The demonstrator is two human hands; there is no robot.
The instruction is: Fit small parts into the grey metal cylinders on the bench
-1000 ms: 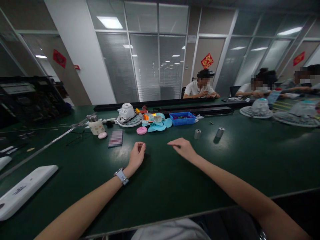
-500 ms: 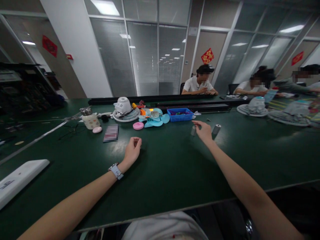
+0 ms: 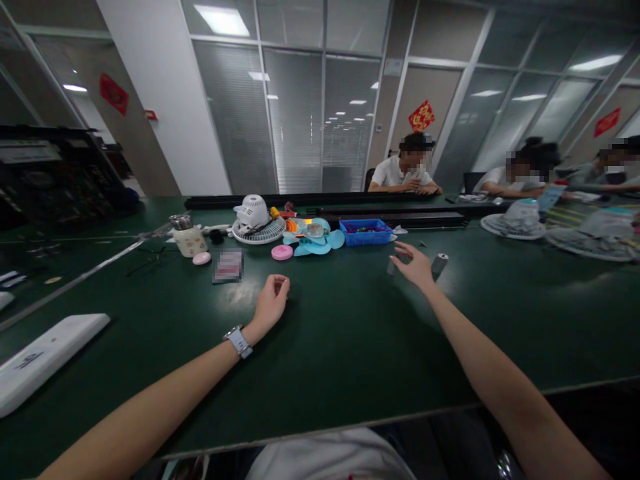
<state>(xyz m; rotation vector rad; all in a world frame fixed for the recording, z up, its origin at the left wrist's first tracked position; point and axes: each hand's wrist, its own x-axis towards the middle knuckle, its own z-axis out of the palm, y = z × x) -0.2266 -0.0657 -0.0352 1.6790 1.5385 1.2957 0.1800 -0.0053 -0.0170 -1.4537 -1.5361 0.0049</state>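
Worktop (image 3: 350, 347): A long dark-green surface runs the width of the view; its near half is bare but for the person's two forearms.
Co-workers: Three other people sit at the far side, their hands busy at their own places, well apart from the person's reach.
White casing (image 3: 45, 360): A flat white panel lies at the near left edge, untouched.
Fan parts: A white fan grille and motor housing (image 3: 255, 223), pale-blue blades (image 3: 315, 241) and a pink disc (image 3: 282, 252) lie loose in a cluster at the middle of the far half, none joined to another as far as can be seen.
Blue tray (image 3: 366, 233): A shallow bin of small pieces stands just right of the blades.
Jar (image 3: 187, 237): A small cream container with a metal lid stands left of the grille.
Left hand (image 3: 271, 303): Rests on the surface, fingers curled loosely inward; whether anything small sits in them cannot be told.
Right hand (image 3: 415, 265): Stretched forward, fingers spread and released, holding nothing, poised between the two grey cylinders.
Grey cylinders: One (image 3: 391, 267) stands just left of the fingers, partly hidden behind them; the other (image 3: 439, 263) lies tilted just to the right.
Progress: By the look of it, work is at its start: a cylinder is being reached for but not yet gripped, and the fan pieces all wait unassembled.
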